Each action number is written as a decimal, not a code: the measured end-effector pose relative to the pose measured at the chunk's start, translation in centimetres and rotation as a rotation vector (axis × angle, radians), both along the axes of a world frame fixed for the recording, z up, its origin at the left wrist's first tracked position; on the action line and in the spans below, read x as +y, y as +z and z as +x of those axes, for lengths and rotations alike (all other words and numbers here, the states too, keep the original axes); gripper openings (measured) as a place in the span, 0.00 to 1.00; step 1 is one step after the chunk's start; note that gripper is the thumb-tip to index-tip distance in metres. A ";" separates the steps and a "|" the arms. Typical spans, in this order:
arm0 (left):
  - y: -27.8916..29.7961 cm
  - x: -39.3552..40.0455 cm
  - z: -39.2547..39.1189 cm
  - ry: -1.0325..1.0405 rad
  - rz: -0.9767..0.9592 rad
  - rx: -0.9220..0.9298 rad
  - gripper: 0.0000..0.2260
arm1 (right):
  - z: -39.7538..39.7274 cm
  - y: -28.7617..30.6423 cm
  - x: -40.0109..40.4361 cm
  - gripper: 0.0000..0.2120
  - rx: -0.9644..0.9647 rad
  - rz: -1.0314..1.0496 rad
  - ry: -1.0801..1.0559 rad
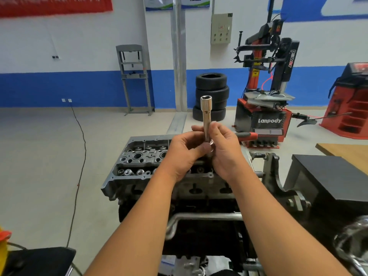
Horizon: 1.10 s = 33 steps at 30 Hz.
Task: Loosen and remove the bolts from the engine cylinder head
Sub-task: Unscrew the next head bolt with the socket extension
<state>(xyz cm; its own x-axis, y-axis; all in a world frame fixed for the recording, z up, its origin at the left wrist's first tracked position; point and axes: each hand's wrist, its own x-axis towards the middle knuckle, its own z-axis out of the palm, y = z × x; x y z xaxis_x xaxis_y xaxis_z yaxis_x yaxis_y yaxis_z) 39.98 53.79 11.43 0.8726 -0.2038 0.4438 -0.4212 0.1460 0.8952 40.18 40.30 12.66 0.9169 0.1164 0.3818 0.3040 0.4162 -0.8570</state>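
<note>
Bolts were hard to make out from where I stood; whatever sat at the lower end of the socket [205, 118] was hidden between the two hands. The head [139, 156] lay on the engine in the middle of the floor, its valve springs showing along the near left edge, and the hands were held just above its right part.

The left hand [182, 154] had its fingers curled round the lower end of the tool. The right hand [223, 150] pinched the shaft a little higher, thumb and fingertips closed on it. The socket stood nearly upright, its open hex end pointing up and away from the head.

To my eye he was working a bolt out of the tool, or refitting the socket, though I couldn't tell which. A head bolt would be steel, stiff, heavy for its size and likely oily, so slippery; best taken by the shank just under its head, with a firm pinch. The socket looked smooth and plated, so a full grip would suit it better than fingertips.

Far right stood a tyre changer [266, 92], with stacked tyres [211, 96] beside it.
</note>
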 end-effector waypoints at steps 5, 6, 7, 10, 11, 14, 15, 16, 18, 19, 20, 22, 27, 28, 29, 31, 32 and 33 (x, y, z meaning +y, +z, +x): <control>-0.7 0.1 0.7 -0.002 0.050 -0.040 0.13 | -0.3 -0.3 0.2 0.29 -0.034 -0.054 -0.106; -0.7 0.1 0.9 -0.017 0.091 -0.040 0.13 | -0.2 -0.3 0.3 0.28 -0.033 -0.077 -0.142; -0.8 0.2 1.1 -0.028 0.121 -0.037 0.14 | -0.1 -0.3 0.4 0.27 -0.034 -0.096 -0.173; -1.0 0.1 1.2 -0.031 0.153 -0.037 0.16 | 0.1 -0.5 0.5 0.26 -0.049 -0.097 -0.234; -1.0 0.1 1.1 -0.008 0.164 -0.050 0.17 | 0.2 -0.6 0.4 0.25 -0.059 -0.093 -0.235; -1.0 0.1 0.9 0.077 0.173 -0.093 0.18 | 0.4 -0.8 0.4 0.22 -0.095 -0.095 -0.206; -1.1 0.2 1.0 0.095 0.169 -0.094 0.16 | 0.5 -0.9 0.4 0.20 -0.114 -0.090 -0.196; -1.2 0.3 1.0 0.109 0.168 -0.096 0.15 | 0.6 -1.1 0.3 0.19 -0.133 -0.082 -0.187; -1.5 0.3 1.1 0.135 0.181 -0.116 0.14 | 0.7 -1.4 0.1 0.18 -0.159 -0.061 -0.181; -1.5 0.3 1.1 0.135 0.191 -0.131 0.13 | 0.9 -1.6 0.0 0.18 -0.166 -0.047 -0.190; -1.5 0.3 1.1 0.115 0.204 -0.146 0.13 | 1.1 -1.7 0.0 0.18 -0.174 -0.034 -0.199; -1.5 0.2 1.1 0.058 0.247 -0.182 0.15 | 1.4 -1.7 0.0 0.15 -0.188 -0.037 -0.209; -1.3 0.2 1.1 0.106 0.246 -0.163 0.15 | 1.5 -1.5 0.3 0.14 -0.196 -0.096 -0.113; -1.4 0.3 1.1 0.120 0.235 -0.166 0.15 | 1.5 -1.5 0.3 0.15 -0.193 -0.091 -0.109; -1.5 0.3 1.0 0.137 0.227 -0.169 0.14 | 1.6 -1.6 0.3 0.16 -0.190 -0.080 -0.113; -1.6 0.3 1.1 0.170 0.214 -0.185 0.14 | 1.7 -1.7 0.3 0.18 -0.185 -0.049 -0.109; -1.6 0.2 1.1 0.176 0.205 -0.198 0.13 | 1.7 -1.7 0.3 0.18 -0.191 -0.047 -0.115; -1.6 0.1 1.1 0.175 0.200 -0.210 0.13 | 1.8 -1.7 0.3 0.18 -0.198 -0.058 -0.136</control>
